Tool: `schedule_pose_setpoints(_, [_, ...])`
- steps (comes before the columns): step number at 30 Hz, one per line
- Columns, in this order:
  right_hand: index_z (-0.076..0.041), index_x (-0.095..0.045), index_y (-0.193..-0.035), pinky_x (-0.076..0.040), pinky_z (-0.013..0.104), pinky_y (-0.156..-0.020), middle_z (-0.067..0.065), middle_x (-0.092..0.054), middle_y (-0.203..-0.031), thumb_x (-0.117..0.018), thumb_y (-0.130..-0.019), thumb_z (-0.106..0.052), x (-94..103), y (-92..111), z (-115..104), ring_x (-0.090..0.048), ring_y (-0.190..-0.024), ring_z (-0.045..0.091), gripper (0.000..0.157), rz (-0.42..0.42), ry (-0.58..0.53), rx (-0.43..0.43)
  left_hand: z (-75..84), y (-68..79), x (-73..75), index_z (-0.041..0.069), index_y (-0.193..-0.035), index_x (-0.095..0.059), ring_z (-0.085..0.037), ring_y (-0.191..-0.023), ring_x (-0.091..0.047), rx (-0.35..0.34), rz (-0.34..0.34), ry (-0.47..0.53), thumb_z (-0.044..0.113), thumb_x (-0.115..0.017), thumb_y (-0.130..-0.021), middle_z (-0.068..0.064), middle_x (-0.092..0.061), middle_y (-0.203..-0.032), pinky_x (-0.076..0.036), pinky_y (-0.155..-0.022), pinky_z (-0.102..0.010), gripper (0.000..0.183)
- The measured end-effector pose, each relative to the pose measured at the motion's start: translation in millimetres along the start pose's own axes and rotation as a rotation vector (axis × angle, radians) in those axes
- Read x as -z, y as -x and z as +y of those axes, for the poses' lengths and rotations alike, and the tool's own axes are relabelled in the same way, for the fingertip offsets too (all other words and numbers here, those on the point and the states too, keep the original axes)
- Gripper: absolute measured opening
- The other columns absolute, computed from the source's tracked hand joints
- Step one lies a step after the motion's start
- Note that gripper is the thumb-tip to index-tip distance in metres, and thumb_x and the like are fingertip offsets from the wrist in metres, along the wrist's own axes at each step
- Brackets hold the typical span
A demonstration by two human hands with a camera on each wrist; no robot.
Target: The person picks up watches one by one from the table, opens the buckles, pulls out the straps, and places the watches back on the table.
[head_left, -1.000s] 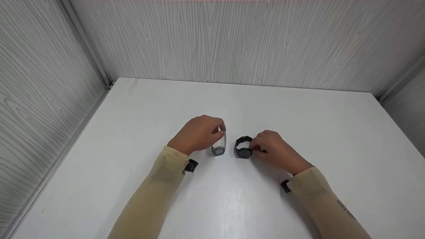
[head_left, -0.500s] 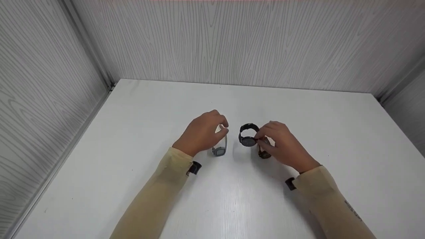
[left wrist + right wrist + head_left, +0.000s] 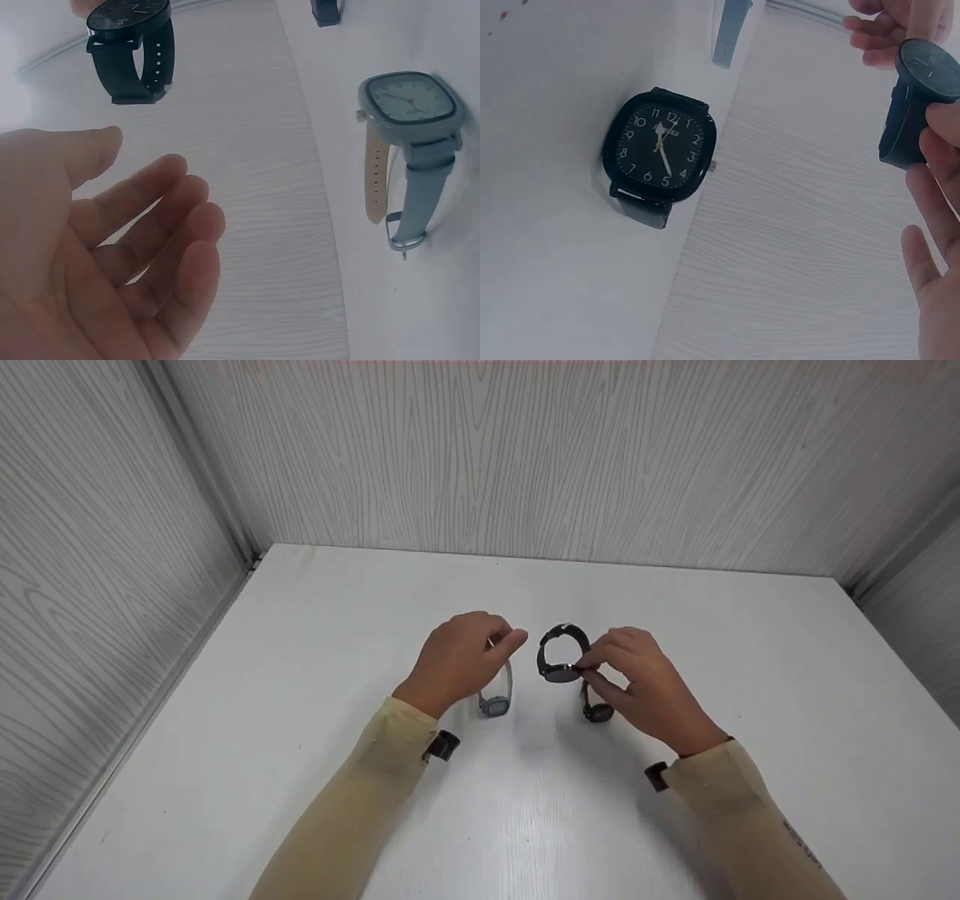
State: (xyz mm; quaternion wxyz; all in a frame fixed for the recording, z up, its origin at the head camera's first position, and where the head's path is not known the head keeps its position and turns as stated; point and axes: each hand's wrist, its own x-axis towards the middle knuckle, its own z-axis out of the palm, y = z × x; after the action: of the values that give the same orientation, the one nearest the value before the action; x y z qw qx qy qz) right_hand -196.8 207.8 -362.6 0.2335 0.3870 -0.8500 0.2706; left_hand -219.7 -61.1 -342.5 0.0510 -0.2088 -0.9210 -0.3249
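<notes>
A round-faced black wristwatch (image 3: 561,674) is lifted off the table, its strap closed in a loop. My right hand (image 3: 645,690) pinches it at one side between thumb and fingers. To its left, my left hand (image 3: 461,660) hovers with fingers relaxed and nothing in it; the left wrist view shows the palm (image 3: 112,262) apart from the black watch. Below the left hand stands a pale blue-grey wristwatch (image 3: 496,706) with a squarish face. A second black wristwatch (image 3: 660,150), rounded-square with white numerals, stands on the table under my right hand.
The white table (image 3: 480,810) runs back to a wood-grain panel (image 3: 480,457). Another panel (image 3: 97,585) borders its left side, with a further one at the right. Black wrist mounts (image 3: 442,745) sit at both sleeve cuffs.
My right hand has raised the black watch up from the table, slightly rightward, uncovering the second black watch beneath. My left hand has shifted slightly right toward the held watch, its thumb now extended.
</notes>
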Motion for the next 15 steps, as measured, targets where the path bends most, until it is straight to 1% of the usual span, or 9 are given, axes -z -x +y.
schedule_pose_setpoints(2, [-0.011,-0.072,-0.101,-0.039,0.040,-0.101,-0.003,-0.069,-0.097,-0.080,-0.085,0.006,0.8,0,-3,-0.059,-0.098,0.018,0.024,-0.003,0.004,0.021,1.7,0.7,-0.1,0.019,-0.092,-0.077,-0.010,-0.084,-0.062,-0.001,0.003,0.016,0.050,-0.055,-0.105,0.007,-0.067,-0.087,-0.051,-0.077,-0.033,0.040])
schedule_pose_setpoints(4, [-0.011,-0.072,-0.101,-0.040,0.041,-0.101,-0.003,-0.069,-0.097,-0.079,-0.086,0.005,1.9,-1,-7,-0.059,-0.099,0.019,0.023,-0.008,0.019,0.038,5.0,1.9,0.2,0.020,-0.094,-0.078,-0.009,-0.083,-0.062,-0.006,-0.011,0.041,0.055,-0.054,-0.104,0.008,-0.069,-0.087,-0.051,-0.077,-0.033,0.044])
schedule_pose_setpoints(8, [-0.010,-0.073,-0.102,-0.040,0.042,-0.105,-0.002,-0.069,-0.098,-0.078,-0.087,0.005,3.2,-2,-12,-0.059,-0.101,0.020,0.022,-0.027,0.050,0.055,10.0,4.4,0.6,0.021,-0.102,-0.080,-0.006,-0.086,-0.064,-0.014,-0.051,0.071,0.060,-0.056,-0.100,0.012,-0.072,-0.092,-0.053,-0.079,-0.032,0.046])
schedule_pose_setpoints(12, [-0.010,-0.073,-0.101,-0.040,0.041,-0.105,-0.002,-0.070,-0.098,-0.079,-0.086,0.005,3.4,-3,-13,-0.059,-0.102,0.020,0.022,-0.031,0.073,0.068,9.7,5.2,0.8,0.021,-0.103,-0.081,-0.006,-0.088,-0.064,-0.005,-0.075,0.093,0.059,-0.059,-0.099,0.013,-0.073,-0.092,-0.053,-0.080,-0.032,0.043])
schedule_pose_setpoints(15, [-0.010,-0.073,-0.101,-0.041,0.041,-0.105,-0.002,-0.070,-0.098,-0.080,-0.086,0.005,3.6,-4,-13,-0.059,-0.103,0.020,0.022,-0.034,0.081,0.082,9.5,4.7,1.6,0.021,-0.103,-0.080,-0.007,-0.087,-0.064,-0.007,-0.097,0.130,0.055,-0.062,-0.099,0.013,-0.073,-0.092,-0.053,-0.079,-0.032,0.039])
